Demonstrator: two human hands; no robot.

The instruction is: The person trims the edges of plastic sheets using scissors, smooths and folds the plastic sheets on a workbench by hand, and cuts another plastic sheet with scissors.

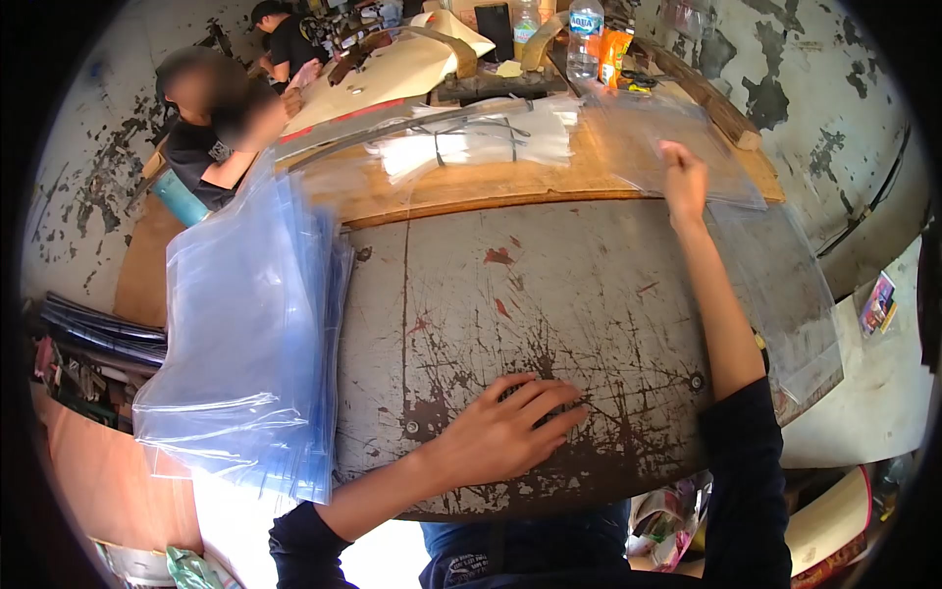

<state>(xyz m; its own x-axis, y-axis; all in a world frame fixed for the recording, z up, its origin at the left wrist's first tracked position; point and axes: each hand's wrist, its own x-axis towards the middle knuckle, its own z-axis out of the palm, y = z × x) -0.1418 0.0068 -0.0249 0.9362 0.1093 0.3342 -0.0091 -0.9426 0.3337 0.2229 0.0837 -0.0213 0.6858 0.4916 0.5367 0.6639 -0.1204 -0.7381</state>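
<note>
Left hand (515, 427): fingers part-spread, holding nothing, on scratched board (549, 285), its surface stretching ahead to wood edge; bag stack (240, 324) leftward. Right hand (685, 185): fingers curled over clear sheet (721, 162), pinch unclear.

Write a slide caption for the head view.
Left hand flat on a scratched worktop, right hand at a clear plastic sheet, bluish sheets piled left.

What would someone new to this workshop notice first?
Probably the thick stack of clear, bluish plastic sheets at the left, beside the heavily scratched grey work surface. Next, the person's left hand rests near that surface's front edge, while the right hand reaches toward the far right. Farther back lies a bundle of white strips bound with dark ties.
</note>
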